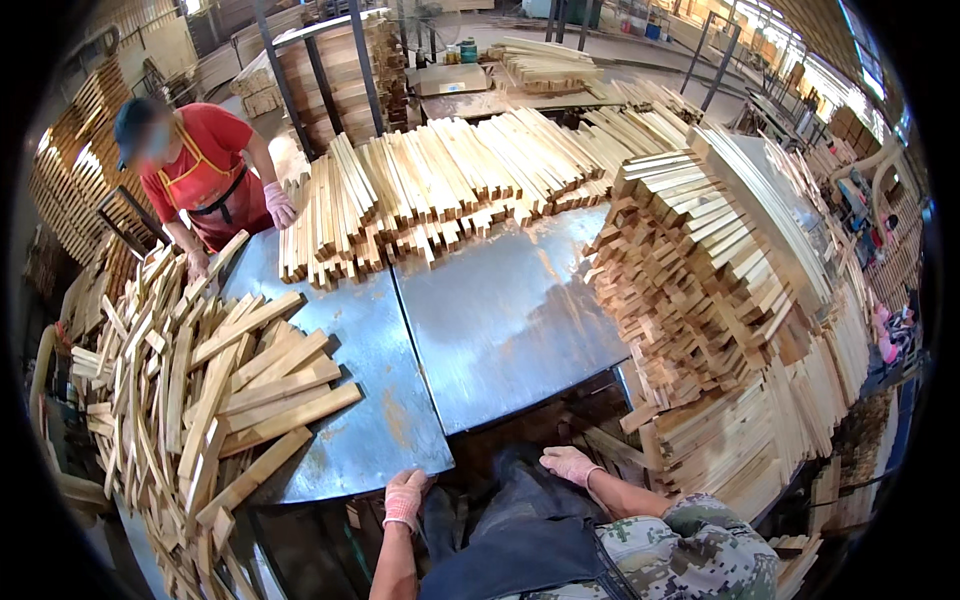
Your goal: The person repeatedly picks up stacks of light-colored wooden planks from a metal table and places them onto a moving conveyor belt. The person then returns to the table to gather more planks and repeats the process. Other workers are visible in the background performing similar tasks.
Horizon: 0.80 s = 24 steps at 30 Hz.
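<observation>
My left hand (pixel 405 496), in a pinkish knit glove, is at the near edge of the metal table (pixel 375 430), close to its corner. Its fingers are foreshortened, so their grip is unclear. Over my dark-clothed legs, my right hand (pixel 570 464) wears a similar glove; its fingers are curled, with nothing visible in them. A heap of loose wooden strips (pixel 240 400) lies on the table's left side. Along the far side, cut strips (pixel 440 175) are lined up in layers. To the right, a tall stack of wooden strips (pixel 690 290) shows its cut ends.
Across the table at the far left, a person in a red top (pixel 205 165) has one gloved hand by the lined-up strips and the other at the heap. More strips (pixel 750 430) lie near my right arm. Upright metal posts (pixel 365 65) stand behind. A seam divides the tabletop.
</observation>
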Each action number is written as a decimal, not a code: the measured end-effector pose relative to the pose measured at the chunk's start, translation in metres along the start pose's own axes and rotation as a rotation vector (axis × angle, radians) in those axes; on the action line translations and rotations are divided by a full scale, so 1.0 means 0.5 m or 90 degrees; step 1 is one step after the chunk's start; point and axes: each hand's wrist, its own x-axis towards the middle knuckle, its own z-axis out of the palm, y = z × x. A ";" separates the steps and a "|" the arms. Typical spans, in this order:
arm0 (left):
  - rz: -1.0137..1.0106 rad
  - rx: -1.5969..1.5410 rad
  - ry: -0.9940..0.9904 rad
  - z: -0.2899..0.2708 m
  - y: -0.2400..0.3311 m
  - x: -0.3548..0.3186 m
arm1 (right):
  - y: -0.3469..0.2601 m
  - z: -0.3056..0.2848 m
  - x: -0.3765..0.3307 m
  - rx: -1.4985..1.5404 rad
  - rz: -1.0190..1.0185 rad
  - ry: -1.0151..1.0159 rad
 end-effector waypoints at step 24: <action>0.060 0.638 0.386 0.250 0.992 1.054 | -0.137 -0.259 0.463 0.567 0.319 -0.196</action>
